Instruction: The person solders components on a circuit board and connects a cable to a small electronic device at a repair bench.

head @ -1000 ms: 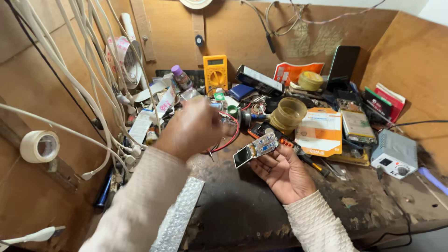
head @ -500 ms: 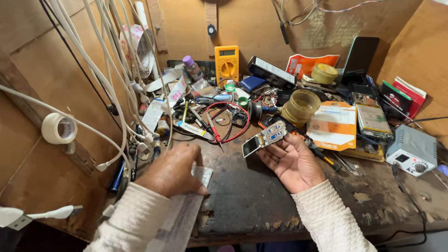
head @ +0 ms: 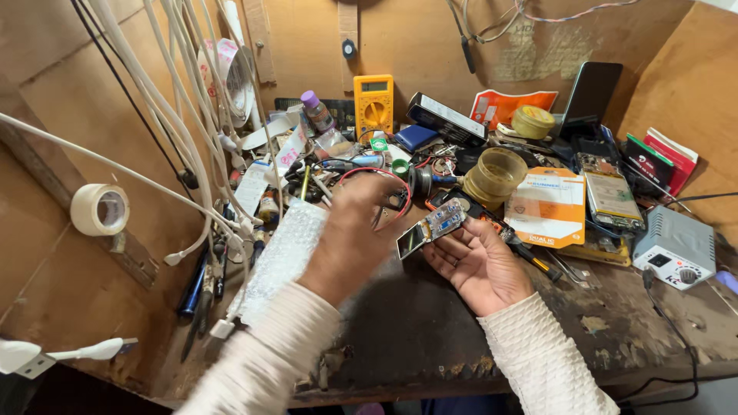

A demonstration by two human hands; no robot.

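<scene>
Left of the left hand lies a strip of bubble wrap, just beside the wrist, with white cables hanging further left. That hand is raised above the bench, blurred, its fingers bent loosely and holding nothing I can see. Just right of it, the right hand lies palm up with its fingers closed around a small opened phone, and a roll of tape stands behind it.

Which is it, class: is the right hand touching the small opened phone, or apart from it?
Touching. The head view shows the phone resting on the right hand's fingertips, with no gap. The left hand is blurred beside it.
</scene>
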